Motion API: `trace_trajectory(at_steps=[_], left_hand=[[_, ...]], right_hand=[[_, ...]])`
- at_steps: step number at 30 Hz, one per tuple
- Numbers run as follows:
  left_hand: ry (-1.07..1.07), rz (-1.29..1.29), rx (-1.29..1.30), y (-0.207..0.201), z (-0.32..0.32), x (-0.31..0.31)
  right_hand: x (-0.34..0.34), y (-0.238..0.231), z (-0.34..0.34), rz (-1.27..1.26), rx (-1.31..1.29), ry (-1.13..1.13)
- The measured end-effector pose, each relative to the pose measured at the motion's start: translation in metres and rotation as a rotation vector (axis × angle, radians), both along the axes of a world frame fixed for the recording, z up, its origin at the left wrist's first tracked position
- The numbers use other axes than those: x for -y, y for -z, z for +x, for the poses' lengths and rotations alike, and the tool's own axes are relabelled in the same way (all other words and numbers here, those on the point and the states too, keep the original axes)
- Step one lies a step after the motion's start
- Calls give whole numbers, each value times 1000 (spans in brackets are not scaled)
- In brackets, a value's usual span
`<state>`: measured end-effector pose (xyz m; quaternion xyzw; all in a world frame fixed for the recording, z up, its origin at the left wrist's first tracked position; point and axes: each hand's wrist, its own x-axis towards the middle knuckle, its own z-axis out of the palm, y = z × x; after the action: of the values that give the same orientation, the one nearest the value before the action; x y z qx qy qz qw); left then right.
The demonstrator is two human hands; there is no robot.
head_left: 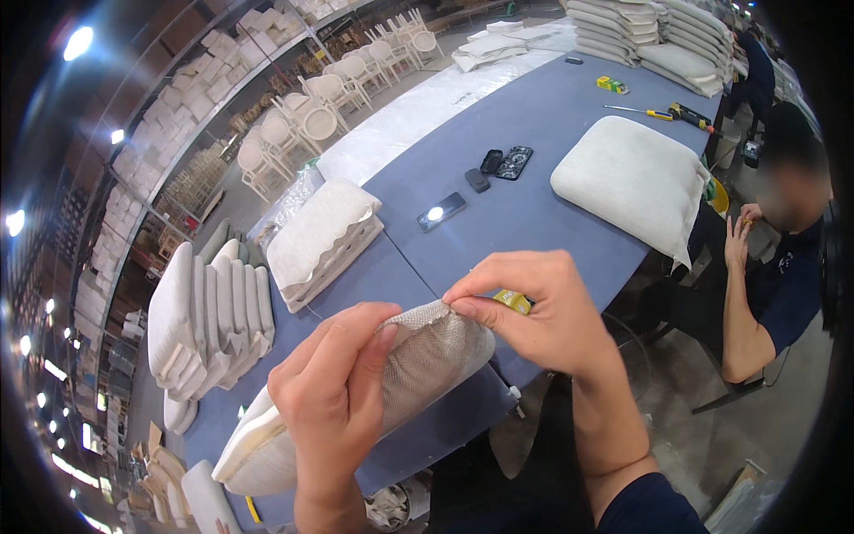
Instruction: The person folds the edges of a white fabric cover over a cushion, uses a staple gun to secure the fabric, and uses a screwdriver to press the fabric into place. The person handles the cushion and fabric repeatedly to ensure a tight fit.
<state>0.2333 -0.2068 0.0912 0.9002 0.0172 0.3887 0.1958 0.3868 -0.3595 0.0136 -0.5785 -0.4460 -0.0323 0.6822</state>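
A seat cushion (262,458) stands tilted at the near edge of the blue table, its white foam side at the left. Woven beige fabric (431,360) wraps over it, gathered and wrinkled along the upper edge. My left hand (334,392) pinches this fabric edge between thumb and fingers. Close beside it, my right hand (538,307) pinches the same edge at its right part, fingertips pressed together. Whether a small tool or thread lies between those fingertips is too small to tell. A yellow-green small box (513,301) shows partly behind my right hand.
On the blue table (400,276) lie a phone (441,213), a dark case (513,163), a large white cushion (632,173) and a screwdriver (645,112). Stacked cushions (213,311) stand left, with more (322,236) nearer the middle. A co-worker (765,267) sits at the right.
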Motion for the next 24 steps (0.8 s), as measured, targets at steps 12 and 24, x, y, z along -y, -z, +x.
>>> trace_trajectory(at_steps=[12, 24], left_hand=[[6, 68, 64, -1, 3, -6], [-41, 70, -213, -8, 16, 0]], right_hand=[[2, -42, 29, -285, 391, -54], [-2, -29, 25, -218, 544, 69]])
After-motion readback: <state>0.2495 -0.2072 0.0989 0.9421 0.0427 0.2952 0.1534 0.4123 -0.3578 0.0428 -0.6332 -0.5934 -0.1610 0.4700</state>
